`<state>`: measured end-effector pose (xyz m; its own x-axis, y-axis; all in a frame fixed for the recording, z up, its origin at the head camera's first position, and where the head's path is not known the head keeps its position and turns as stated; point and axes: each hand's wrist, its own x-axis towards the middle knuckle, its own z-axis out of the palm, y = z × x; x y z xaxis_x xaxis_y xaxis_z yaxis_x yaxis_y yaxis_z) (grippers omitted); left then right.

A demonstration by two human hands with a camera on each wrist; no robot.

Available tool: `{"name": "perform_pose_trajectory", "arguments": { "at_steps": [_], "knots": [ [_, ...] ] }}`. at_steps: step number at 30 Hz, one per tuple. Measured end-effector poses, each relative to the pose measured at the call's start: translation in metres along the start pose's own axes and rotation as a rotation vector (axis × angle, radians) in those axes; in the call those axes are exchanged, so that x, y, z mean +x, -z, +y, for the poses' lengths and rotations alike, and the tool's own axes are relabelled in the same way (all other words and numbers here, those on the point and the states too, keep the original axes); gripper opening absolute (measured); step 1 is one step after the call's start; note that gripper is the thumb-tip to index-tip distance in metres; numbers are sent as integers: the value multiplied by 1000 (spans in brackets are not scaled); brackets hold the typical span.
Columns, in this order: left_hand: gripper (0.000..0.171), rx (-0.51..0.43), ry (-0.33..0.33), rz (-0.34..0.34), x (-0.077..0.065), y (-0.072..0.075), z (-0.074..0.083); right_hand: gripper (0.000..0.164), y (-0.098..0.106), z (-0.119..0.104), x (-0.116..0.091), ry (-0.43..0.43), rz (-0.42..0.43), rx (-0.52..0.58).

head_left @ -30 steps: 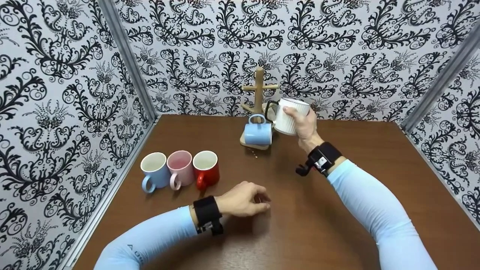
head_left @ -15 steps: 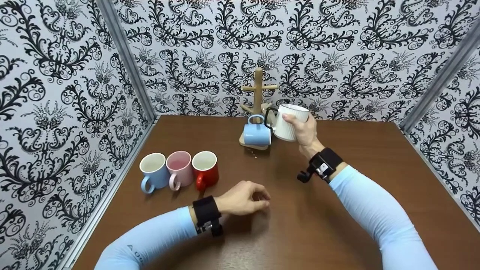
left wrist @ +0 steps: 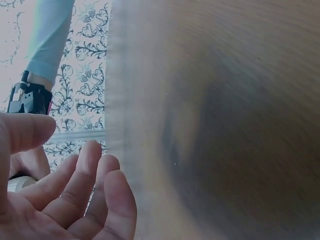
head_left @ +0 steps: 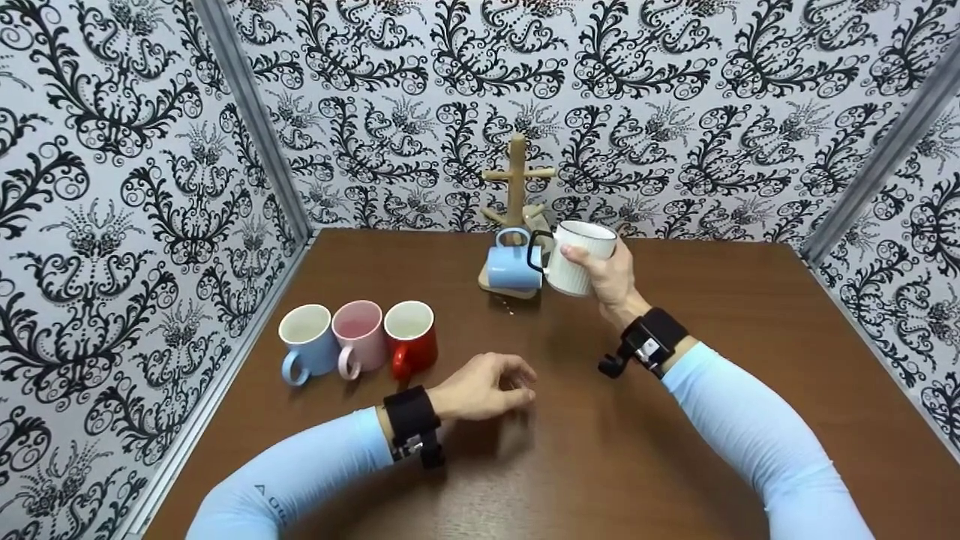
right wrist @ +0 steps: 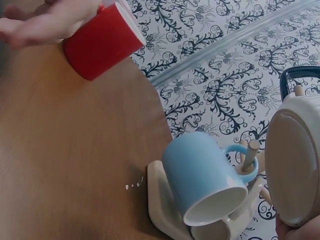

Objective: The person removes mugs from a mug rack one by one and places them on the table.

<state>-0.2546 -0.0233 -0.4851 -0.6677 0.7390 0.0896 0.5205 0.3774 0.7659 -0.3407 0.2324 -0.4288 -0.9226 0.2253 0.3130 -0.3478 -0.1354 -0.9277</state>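
Note:
My right hand (head_left: 613, 276) grips a ribbed white mug (head_left: 568, 279) with a black rim and black handle, the handle pointing left toward the wooden mug tree (head_left: 517, 184). In the right wrist view, the white mug's base (right wrist: 291, 170) faces the camera. A light blue mug (head_left: 514, 268) hangs sideways by its handle on a lower peg. Behind it, a pale mug (right wrist: 212, 231) is mostly hidden. My left hand (head_left: 486, 386) hovers above the table, fingers loosely bent and holding nothing; the left wrist view shows its bare palm (left wrist: 55, 212).
On the left of the brown table (head_left: 600, 465), a blue mug (head_left: 319, 356), a pink mug (head_left: 367, 351) and a red mug (head_left: 421, 351) stand upright in a row. The mug tree's upper pegs (head_left: 540, 173) carry nothing. Patterned walls (head_left: 390, 135) enclose the back and sides.
My right hand has lowered the white mug beside the mug tree, tilting it slightly. My left hand has risen a little in the head view. The other mugs have stayed put.

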Motion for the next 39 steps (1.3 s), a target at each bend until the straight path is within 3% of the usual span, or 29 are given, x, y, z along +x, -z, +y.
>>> {"name": "perform_pose_trajectory", "arguments": {
  "at_steps": [12, 28, 34, 39],
  "knots": [
    [28, -41, 37, 104, 6, 3, 1, 59, 5, 6, -7, 17, -34, 38],
    [53, -101, 87, 379, 18, 12, -1, 70, 10, 26, -25, 33, -133, -70],
    [55, -80, 81, 420, 22, 15, 1, 73, 10, 28, -31, 34, -166, -102],
    [55, -121, 46, 442, 24, 16, 1, 75, 11, 30, -33, 53, -193, -110]
  ]
}}
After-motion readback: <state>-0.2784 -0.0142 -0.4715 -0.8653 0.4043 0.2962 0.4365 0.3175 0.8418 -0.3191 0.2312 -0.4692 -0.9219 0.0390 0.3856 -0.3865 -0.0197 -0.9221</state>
